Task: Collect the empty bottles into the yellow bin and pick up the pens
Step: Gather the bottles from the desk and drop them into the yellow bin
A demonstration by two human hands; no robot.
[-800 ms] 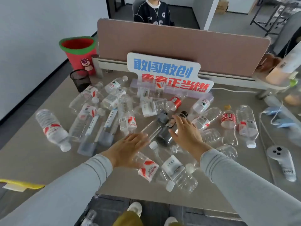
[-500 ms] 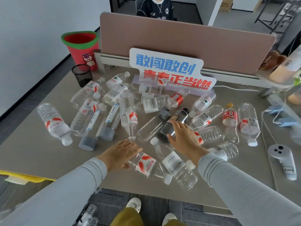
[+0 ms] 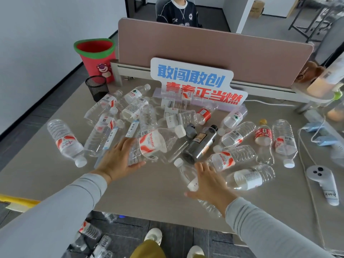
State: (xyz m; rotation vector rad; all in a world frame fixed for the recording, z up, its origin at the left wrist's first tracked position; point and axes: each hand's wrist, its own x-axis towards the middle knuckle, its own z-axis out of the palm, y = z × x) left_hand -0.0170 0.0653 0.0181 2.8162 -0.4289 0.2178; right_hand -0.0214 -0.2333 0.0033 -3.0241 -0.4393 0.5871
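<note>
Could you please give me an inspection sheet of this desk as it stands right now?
Surface: grey-beige desk, crowded.
Job's things: many clear plastic bottles lying scattered; yellow bin edge at left; pens: nothing seen.
Clutter: black mesh cup, white slogan sign, dark bottle, white controller.
Grippers: left hand holds a red-and-white labelled bottle; right hand rests on a bottle.
Cables: white cable at right.
Surroundings: red bucket, pink partition, seated person.

My left hand (image 3: 119,161) gripped a red-labelled clear bottle (image 3: 152,144), raised above the counter (image 3: 152,190). My right hand (image 3: 210,185) lay spread over another clear bottle (image 3: 186,174). Further empties littered the counter.
</note>
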